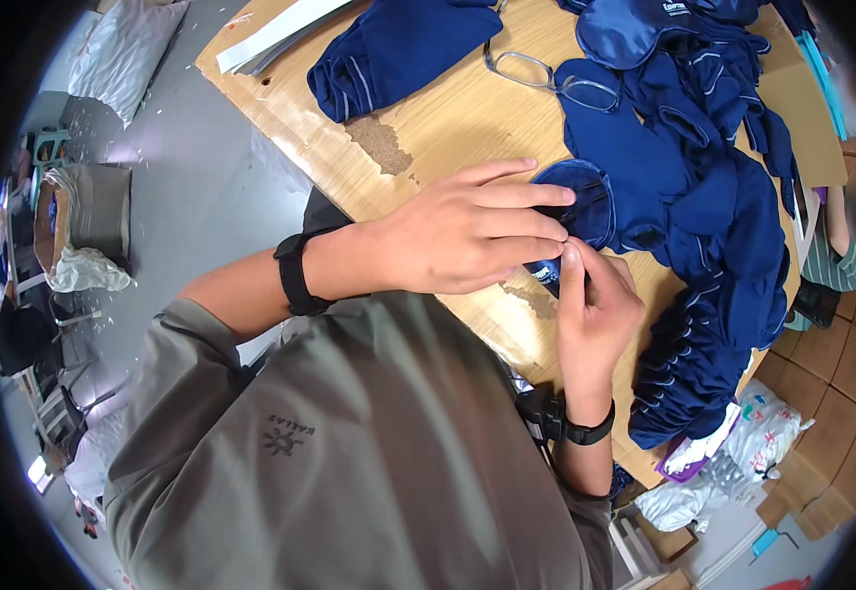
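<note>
A navy eye mask (595, 202) lies under my hands at the table's near edge, its rounded lobe showing past the fingers. My left hand (467, 226) reaches over it from the left, back upward, the outer fingers stretched out. Its thumb is hidden beneath, and the mask appears held under it. Close against the left fingertips, my right hand (595, 300) has its thumb and forefinger pinched together; whatever sits in that pinch is too small to make out. Another navy eye mask (634, 28) lies at the far right of the table.
Navy garments or masks with pale piping (723, 226) heap along the table's right side. Folded navy cloth (399, 54) and eyeglasses (526, 69) lie farther off. Cartons (831, 393) and plastic bags (762, 433) stand right; an open sack (89, 226) is on the left floor.
</note>
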Tool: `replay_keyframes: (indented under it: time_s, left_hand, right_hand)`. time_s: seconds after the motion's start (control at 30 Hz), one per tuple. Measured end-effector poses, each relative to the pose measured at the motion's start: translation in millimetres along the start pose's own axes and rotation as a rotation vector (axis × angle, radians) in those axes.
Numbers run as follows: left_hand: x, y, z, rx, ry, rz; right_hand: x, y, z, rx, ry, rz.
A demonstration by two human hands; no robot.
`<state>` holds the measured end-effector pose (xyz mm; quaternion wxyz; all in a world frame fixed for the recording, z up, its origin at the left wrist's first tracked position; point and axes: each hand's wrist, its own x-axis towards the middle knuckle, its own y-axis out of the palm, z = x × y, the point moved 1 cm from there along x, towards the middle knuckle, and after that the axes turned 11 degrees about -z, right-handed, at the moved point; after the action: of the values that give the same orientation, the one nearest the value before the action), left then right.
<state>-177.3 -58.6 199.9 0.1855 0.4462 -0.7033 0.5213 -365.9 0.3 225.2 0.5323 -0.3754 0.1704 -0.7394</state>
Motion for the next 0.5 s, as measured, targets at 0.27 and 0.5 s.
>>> replay_keyframes:
  time_s: [0.27, 0.5]
  left_hand:
    - [21.4, -3.7, -0.3, -0.031, -0.114, 0.107]
    - [34.5, -0.3, 1.0, -0.001, -0.207, 0.245]
  right_hand:
    - [1.4, -5.5, 1.0, -0.152, -0.118, -0.13]
    - [18.5, -34.5, 41.0, 0.023, -0.395, -0.121]
